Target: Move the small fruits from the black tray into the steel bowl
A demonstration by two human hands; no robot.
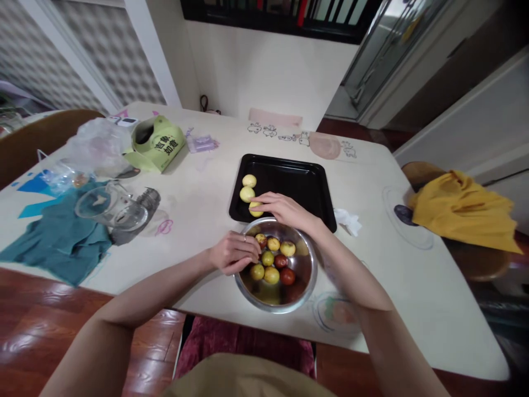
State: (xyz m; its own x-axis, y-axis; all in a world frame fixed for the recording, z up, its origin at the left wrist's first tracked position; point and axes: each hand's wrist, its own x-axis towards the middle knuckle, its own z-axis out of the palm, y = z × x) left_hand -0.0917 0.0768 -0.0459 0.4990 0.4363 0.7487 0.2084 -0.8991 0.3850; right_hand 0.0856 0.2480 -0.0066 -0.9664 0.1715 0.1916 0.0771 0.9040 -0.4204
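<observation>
On the table a steel bowl point(276, 310) holds several small oval fruits that look like jujubes, some yellow-green, some red-brown. My left hand point(235, 252) is at the bowl's left rim with its fingers curled inward, against a mottled red-and-yellow jujube point(261, 240); its fingertips are partly hidden. Beyond the bowl lies a black baking tray point(293, 173). My right hand point(285, 208) reaches over the tray's near left part, its fingers on a yellow jujube point(255, 209). Two more yellow jujubes point(247, 193) form a row with that one along the tray's left side.
To the left stand a glass pitcher point(111, 207), a teal cloth point(58, 234), a green carton point(159, 143) and a plastic bag point(97, 146). A crumpled white tissue point(347, 221) lies right of the tray. A yellow garment point(463, 209) drapes over a chair on the right.
</observation>
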